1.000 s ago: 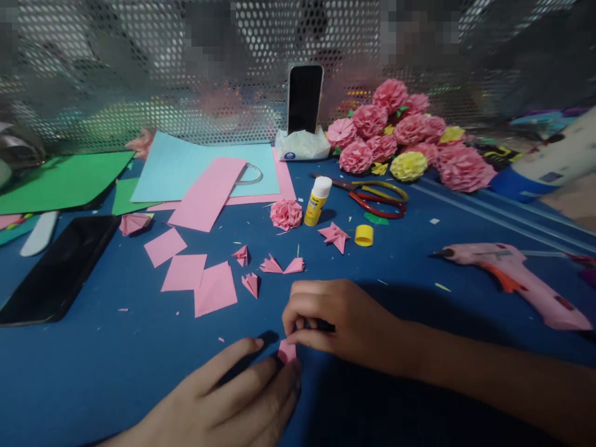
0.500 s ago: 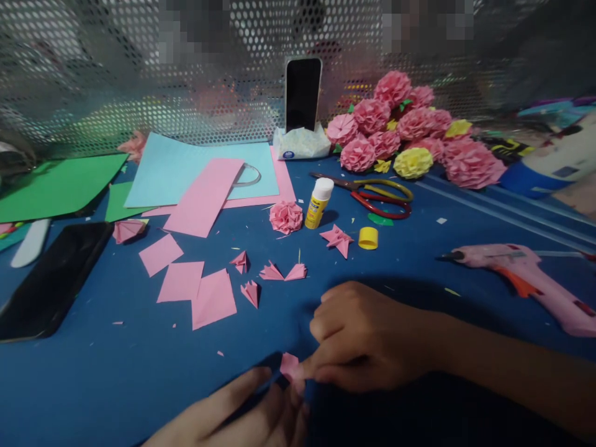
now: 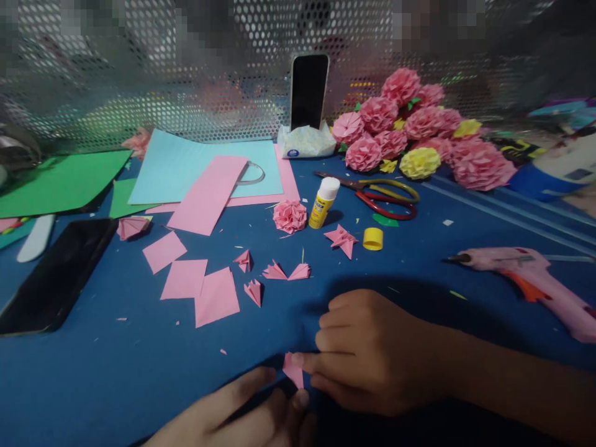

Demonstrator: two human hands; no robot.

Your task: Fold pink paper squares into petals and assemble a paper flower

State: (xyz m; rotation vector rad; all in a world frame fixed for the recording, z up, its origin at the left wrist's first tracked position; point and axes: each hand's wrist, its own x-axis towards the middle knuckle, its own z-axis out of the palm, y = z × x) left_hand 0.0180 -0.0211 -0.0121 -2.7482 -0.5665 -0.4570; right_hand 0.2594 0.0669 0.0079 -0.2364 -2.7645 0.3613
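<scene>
A small folded piece of pink paper lies on the blue tabletop at the bottom centre. My left hand holds its lower tip under a fingertip, while another finger stretches out along the left side. From the right, my right hand presses the paper's upper edge with the index finger, its other fingers curled in. Just beyond are folded pink petals, several in all, some opened like small fans. Square pink sheets lie to the left, partly overlapping.
A glue stick, its yellow cap, a pink paper flower and scissors lie beyond my hands. At right is a pink glue gun; at left, a black phone. Finished paper flowers are heaped behind.
My right index finger has moved to the upper edge of the pink paper, which now shows a longer, narrower shape. The whole view has shifted slightly.
</scene>
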